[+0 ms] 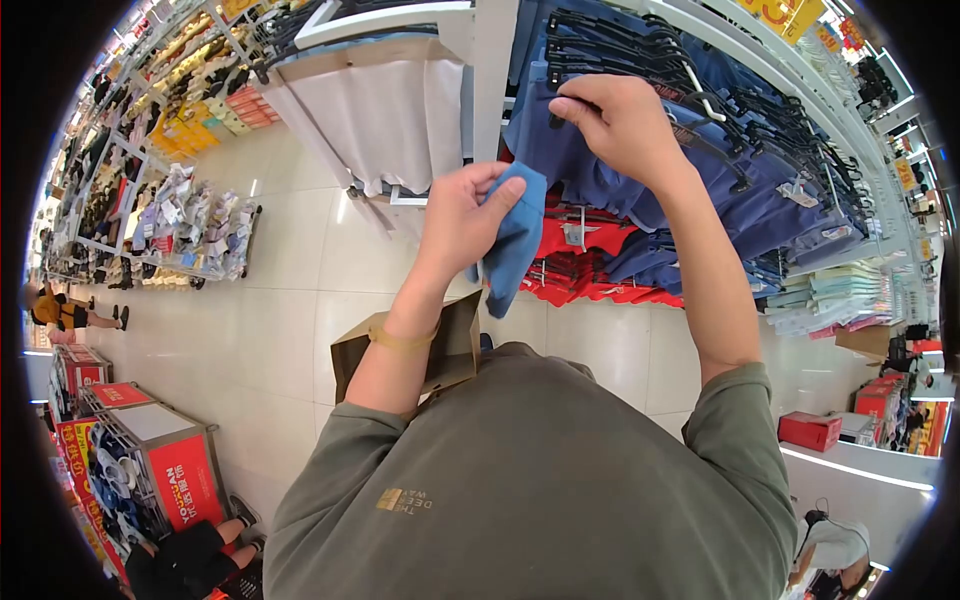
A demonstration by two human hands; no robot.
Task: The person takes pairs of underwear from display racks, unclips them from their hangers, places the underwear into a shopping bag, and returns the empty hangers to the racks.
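My left hand (470,215) is closed on a blue garment (516,240), thumb on top, and the cloth hangs down below it. Its exact kind cannot be made out. Up and to the right, my right hand (620,120) is pinched together at the near end of a rack of navy garments (745,205). A dark hanger end shows just under its fingertips; what the fingers hold is hidden. Black hangers (610,50) with clips carry the navy garments in a dense row beside this hand.
Red garments (580,235) hang below the navy ones. Pale cloth (400,110) hangs left of a white post (491,90). An open brown cardboard box (455,340) is by my left forearm. Tiled floor (290,250) stretches left toward a display of packets (195,225). Other people stand at the edges.
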